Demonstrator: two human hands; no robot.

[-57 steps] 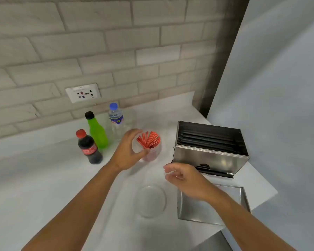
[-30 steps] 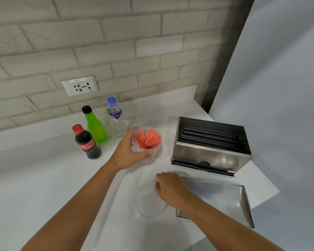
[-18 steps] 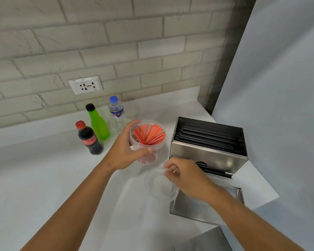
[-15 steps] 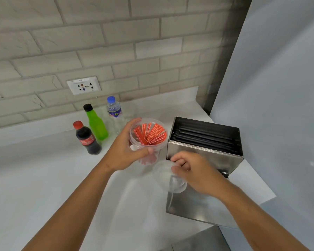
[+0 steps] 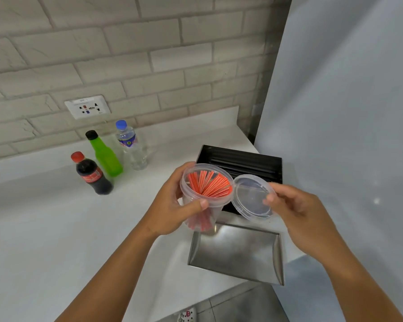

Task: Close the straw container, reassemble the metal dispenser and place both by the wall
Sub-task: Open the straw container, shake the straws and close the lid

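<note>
While left hand [image 5: 172, 205] grips container [image 5: 201, 196], right hand [image 5: 298, 214] tilts lid [image 5: 251, 197] beside rim.

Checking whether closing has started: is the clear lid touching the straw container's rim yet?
Cannot tell. In the head view the clear lid, tilted in the right hand, meets the straw container rim edge-to-edge, but contact or a sliver of gap isn't plain.

Both forearms reach forward, left hand [image 5: 172, 205] curled in a grasp, right hand [image 5: 298, 214] pinching with fingertips
</note>
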